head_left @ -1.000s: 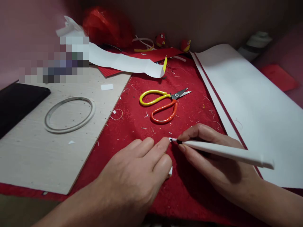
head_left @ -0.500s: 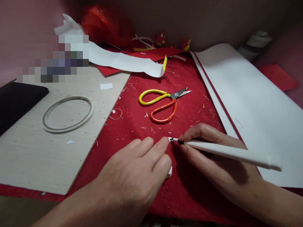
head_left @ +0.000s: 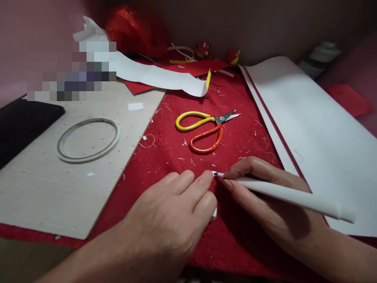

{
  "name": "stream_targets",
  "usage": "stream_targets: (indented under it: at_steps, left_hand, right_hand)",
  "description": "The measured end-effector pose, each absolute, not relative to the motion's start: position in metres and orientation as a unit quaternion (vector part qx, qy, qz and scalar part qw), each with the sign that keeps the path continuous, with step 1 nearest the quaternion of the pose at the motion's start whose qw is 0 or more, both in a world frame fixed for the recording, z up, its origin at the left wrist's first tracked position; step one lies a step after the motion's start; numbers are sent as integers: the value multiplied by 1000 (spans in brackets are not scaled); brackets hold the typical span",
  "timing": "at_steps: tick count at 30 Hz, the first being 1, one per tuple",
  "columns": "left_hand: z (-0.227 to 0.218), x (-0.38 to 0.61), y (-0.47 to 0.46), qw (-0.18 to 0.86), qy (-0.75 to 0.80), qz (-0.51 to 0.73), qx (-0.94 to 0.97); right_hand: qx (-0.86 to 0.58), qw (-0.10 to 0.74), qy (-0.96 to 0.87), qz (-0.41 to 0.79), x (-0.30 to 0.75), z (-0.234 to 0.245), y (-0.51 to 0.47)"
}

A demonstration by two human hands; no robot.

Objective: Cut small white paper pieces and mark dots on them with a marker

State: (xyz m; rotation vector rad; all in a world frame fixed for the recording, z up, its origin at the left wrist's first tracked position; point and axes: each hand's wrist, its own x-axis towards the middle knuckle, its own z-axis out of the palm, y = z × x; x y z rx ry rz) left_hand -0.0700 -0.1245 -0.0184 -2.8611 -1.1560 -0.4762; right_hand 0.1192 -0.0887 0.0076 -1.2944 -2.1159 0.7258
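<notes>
My right hand (head_left: pixel 268 196) grips a white marker pen (head_left: pixel 312 201) in a pinch close to its dark tip. That tip touches a tiny white paper piece (head_left: pixel 213 173), which shows a black mark. The fingers of my left hand (head_left: pixel 176 212) lie close together and hold the piece down on the red cloth (head_left: pixel 165 145); most of it is hidden under the fingertip. A second bit of white (head_left: pixel 215 213) peeks out beside my left thumb. Beyond both hands lie scissors (head_left: pixel 222 118) with one yellow and one red handle, their blades slightly apart.
A pale board (head_left: pixel 88 196) on the left carries a white ring (head_left: pixel 118 135) and a black flat object (head_left: pixel 26 122). Large white sheets (head_left: pixel 318 129) lie right. Behind are a curled white strip (head_left: pixel 165 78), a red plastic bag (head_left: pixel 135 31) and two small red figures (head_left: pixel 203 49).
The whole view has shifted slightly, so things appear a little further right. The pen's rear end sits a bit lower, while its tip stays at the paper piece.
</notes>
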Motion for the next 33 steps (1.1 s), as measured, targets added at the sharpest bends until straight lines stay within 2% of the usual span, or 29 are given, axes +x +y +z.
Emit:
stream_targets:
  at_steps: [12, 21, 28, 33]
  left_hand:
    - [-19, -70, -124, -22, -369, -158, -915]
    - [-21, -69, -123, -10, -371, -164, -914]
    - [-22, -70, -125, -3, -373, -157, -915]
    - [-23, -70, -124, 0, -370, -162, -915]
  right_hand:
    - [-495, 263, -788, 256, 115, 6, -88]
    - [-482, 268, -792, 262, 116, 2, -88]
    - [-499, 248, -770, 311, 119, 7, -89]
    - [-505, 262, -768, 295, 119, 6, -89]
